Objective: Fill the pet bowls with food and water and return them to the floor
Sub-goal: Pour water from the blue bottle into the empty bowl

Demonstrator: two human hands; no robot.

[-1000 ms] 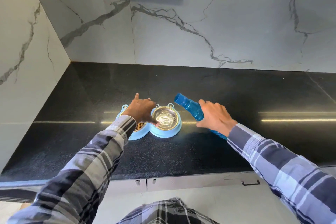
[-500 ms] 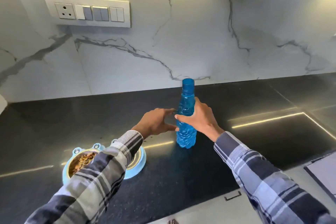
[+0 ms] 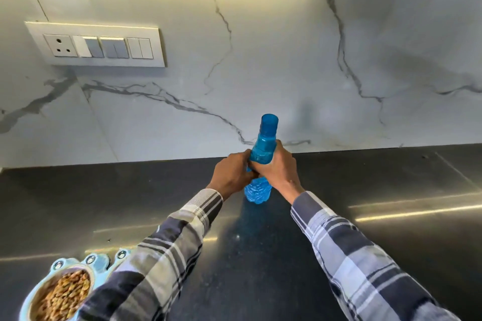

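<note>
A blue plastic water bottle point(image 3: 264, 146) with its blue cap on stands upright on the black counter, near the back wall. My right hand point(image 3: 277, 167) is wrapped around its middle from the right. My left hand point(image 3: 230, 174) grips it from the left, fingers touching the right hand. At the bottom left sits the light blue double pet bowl stand point(image 3: 62, 266). Its left steel bowl holds brown kibble point(image 3: 65, 294). The other bowl is hidden under my left sleeve.
The black counter point(image 3: 391, 242) stretches right and forward, glossy with light streaks. A marble backsplash rises behind the bottle. A white switch and socket panel point(image 3: 96, 45) is mounted on the wall at upper left.
The bottle went from tilted over the bowl to standing upright further back on the counter. My left hand left the bowls and closed on the bottle beside my right hand. The view swung right.
</note>
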